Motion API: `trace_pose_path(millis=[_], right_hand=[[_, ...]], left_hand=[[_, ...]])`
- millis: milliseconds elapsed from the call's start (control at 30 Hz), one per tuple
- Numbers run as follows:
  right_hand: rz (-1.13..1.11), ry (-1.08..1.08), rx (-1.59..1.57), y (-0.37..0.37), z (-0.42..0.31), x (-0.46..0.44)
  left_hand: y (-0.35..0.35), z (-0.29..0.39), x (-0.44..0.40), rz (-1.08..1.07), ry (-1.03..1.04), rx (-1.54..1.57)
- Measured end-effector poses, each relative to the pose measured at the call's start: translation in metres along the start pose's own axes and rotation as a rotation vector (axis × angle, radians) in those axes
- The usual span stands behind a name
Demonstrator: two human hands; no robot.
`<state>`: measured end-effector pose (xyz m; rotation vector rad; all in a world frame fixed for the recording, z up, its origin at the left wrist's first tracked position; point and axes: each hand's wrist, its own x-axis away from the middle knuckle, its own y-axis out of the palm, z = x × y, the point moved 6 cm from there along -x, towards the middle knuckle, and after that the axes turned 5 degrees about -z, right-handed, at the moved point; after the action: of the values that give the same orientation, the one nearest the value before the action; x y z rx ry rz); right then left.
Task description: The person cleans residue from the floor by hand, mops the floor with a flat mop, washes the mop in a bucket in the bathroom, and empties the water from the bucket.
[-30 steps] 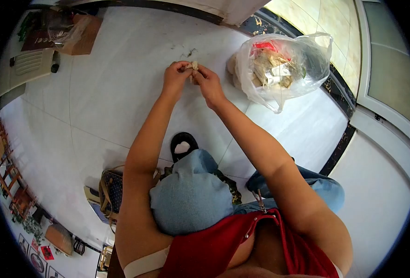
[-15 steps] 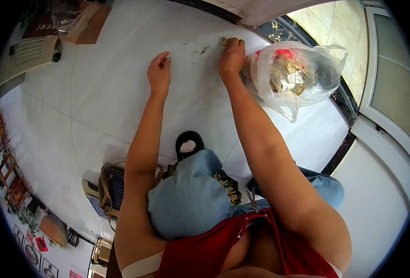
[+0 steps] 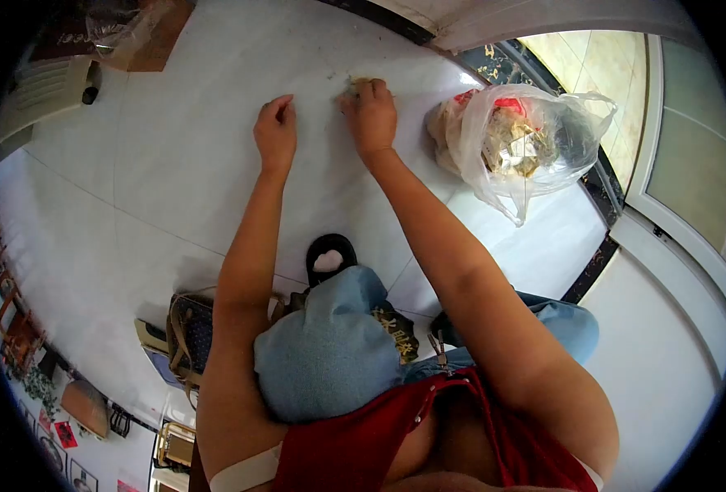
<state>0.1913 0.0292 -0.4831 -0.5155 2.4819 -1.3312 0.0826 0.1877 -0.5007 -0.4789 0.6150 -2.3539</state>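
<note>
My right hand (image 3: 371, 116) presses down on the pale floor with its fingers closed round a crumpled tan wad (image 3: 361, 83). Only part of the wad shows past the fingertips, so its kind is unclear. Dark specks of debris (image 3: 332, 77) lie on the floor beside it. To the left, my left hand (image 3: 275, 134) hovers just over the floor or rests on it; I cannot tell which. Its fingers are curled in, with nothing visible in them. Right of my right hand stands a clear plastic bag (image 3: 572, 115), holding crumpled paper and other rubbish (image 3: 520, 146).
A doorway with a dark threshold (image 3: 613, 184) borders the floor on the right. A cardboard box (image 3: 159, 45) and a beige plastic object (image 3: 47, 90) are at upper left. By my left arm sits a patterned bag (image 3: 191, 332). My shoe (image 3: 320, 256) is below my hands.
My right hand has swept left across the floor with the tan wad, away from the plastic bag and over the debris. My left hand has stayed near its place, its fingers more curled.
</note>
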Motion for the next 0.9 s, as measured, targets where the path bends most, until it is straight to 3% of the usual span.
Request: trace_pose_path(millis=[200,267,300,367,467,533,600,667,767,900], right_hand=[[-0.142,-0.075,0.030,0.031,-0.017,0.010],[-0.157,-0.075,-0.094,0.032,-0.009,0.004],[-0.166,-0.074,-0.152,0.029,-0.006,-0.001],[0.056,0.125,-0.176,0.018,0.012,-0.018],[0.238,0.462,-0.238,0.005,0.030,-0.052],[0.296,0.544,-0.409,0.013,0.040,-0.070],[0.376,0.532,-0.362,0.024,0.043,-0.092],[0.469,0.434,-0.092,0.037,0.038,-0.104],[0.283,0.322,0.122,0.044,0.028,-0.115],[0.154,-0.093,0.011,0.052,-0.008,-0.106]], left_hand=[[-0.012,0.006,-0.005,0.007,-0.024,-0.138],[-0.024,0.004,-0.007,-0.026,-0.035,-0.265],[-0.030,0.009,-0.006,0.038,0.084,-0.420],[-0.034,0.014,0.000,0.168,0.314,-0.727],[-0.036,-0.004,0.000,0.163,0.353,-0.779],[-0.038,-0.007,-0.003,0.128,0.307,-0.792],[-0.037,-0.007,-0.007,0.109,0.276,-0.797],[-0.038,-0.010,-0.008,0.092,0.259,-0.798],[-0.042,-0.008,-0.009,0.061,0.234,-0.756],[-0.040,-0.016,-0.008,0.079,0.255,-0.769]])
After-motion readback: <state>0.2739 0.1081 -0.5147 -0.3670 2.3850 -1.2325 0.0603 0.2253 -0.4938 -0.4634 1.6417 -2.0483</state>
